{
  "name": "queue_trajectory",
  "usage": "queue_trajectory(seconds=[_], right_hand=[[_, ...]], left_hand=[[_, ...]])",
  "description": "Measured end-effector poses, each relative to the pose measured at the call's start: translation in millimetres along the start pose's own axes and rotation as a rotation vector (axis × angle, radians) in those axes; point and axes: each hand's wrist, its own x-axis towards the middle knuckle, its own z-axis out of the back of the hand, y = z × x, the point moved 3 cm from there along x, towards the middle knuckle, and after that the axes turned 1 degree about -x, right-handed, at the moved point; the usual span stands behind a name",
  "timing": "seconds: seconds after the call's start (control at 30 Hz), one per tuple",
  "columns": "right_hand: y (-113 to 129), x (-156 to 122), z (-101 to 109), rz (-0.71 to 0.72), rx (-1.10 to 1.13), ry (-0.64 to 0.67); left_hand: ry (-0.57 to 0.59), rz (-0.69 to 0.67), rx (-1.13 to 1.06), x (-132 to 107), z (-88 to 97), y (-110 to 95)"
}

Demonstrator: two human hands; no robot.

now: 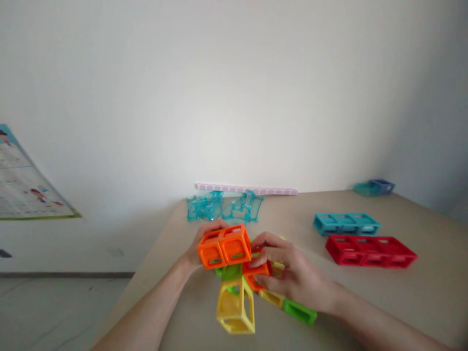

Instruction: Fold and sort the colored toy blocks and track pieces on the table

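Note:
My left hand (195, 249) is closed around the far left side of an orange hollow two-cell block (224, 247), its fingers mostly hidden behind. A green cube (231, 273) joins below it, and a yellow open-frame cube (236, 307) sticks out toward me. With bent fingers, my right hand (296, 273) grips another orange cube (257, 275) on the right of this cluster. Under that hand, a yellow block (271, 298) and a green block (300, 311) extend to the lower right. Whether these two are joined to the cluster, I cannot tell.
A teal three-cell block (346, 224) and a red three-cell block (371, 251) lie on the table (292, 209) at right. Clear blue plastic pieces (223, 206) and a lilac strip (246, 189) are by the wall. A blue-purple container (382, 186) stands in the far right corner.

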Motion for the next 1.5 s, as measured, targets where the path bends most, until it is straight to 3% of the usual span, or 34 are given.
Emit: queue_trajectory(seconds=[0.23,0.47,0.67,0.77,0.87,1.1,1.37,1.5], right_hand=[[-3.6,-1.3,6.5,-0.112,0.059,-0.119],[0.6,-5.4,7.7,-0.070,-0.032,-0.195],[-0.1,-9.7,10.1,0.029,-0.103,-0.310],[1.6,-11.8,11.7,0.110,-0.191,-0.350],[2.2,-11.7,12.8,0.170,-0.252,-0.348],[-2.5,-11.6,12.5,0.233,-0.276,-0.326],[-8.9,-7.9,12.0,-0.049,-0.328,-0.173],[-7.4,-10.1,11.0,-0.069,-0.282,-0.134]], left_hand=[[0.042,-0.049,0.065,0.6,-0.4,-0.1],[0.028,-0.032,0.044,-0.2,-3.4,-4.5],[0.012,0.158,-0.234,-1.0,-3.2,8.5],[-0.040,0.093,-0.138,2.0,0.7,8.0],[-0.018,0.056,-0.064,4.2,2.2,8.4],[0.008,0.126,-0.104,3.6,2.7,12.8],[0.017,0.005,0.034,4.0,2.7,6.1],[-0.016,-0.067,0.021,2.0,-0.3,0.9]])
